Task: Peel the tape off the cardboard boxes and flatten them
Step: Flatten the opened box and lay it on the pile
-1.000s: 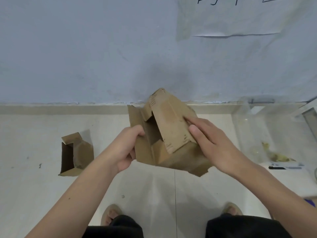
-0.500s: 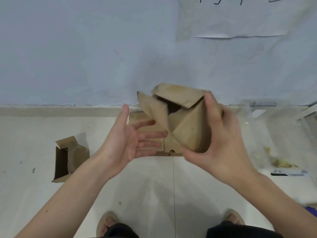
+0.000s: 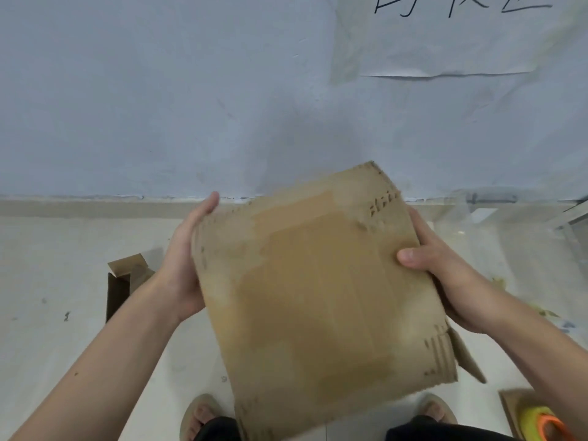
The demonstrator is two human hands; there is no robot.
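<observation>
A brown cardboard box (image 3: 321,291) fills the middle of the head view, with one broad, worn face turned towards me. My left hand (image 3: 186,265) lies along its left edge with the fingers behind the cardboard and the thumb tip showing at the top. My right hand (image 3: 445,275) grips the right edge, thumb on the front face and fingers behind. A small flap sticks out at the lower right corner. A second, open cardboard box (image 3: 122,283) stands on the floor to the left, partly hidden by my left forearm.
A pale wall rises just ahead, with a taped paper sheet (image 3: 445,36) at the top right. A clear plastic bag (image 3: 509,243) lies on the floor at right. A flat cardboard piece with a yellow and orange object (image 3: 537,420) sits at bottom right. My feet are below.
The box has turned from a half-open shape with loose flaps to one broad face towards me. My left hand, spread open before, now lies along its left edge; the right shifted to the right edge.
</observation>
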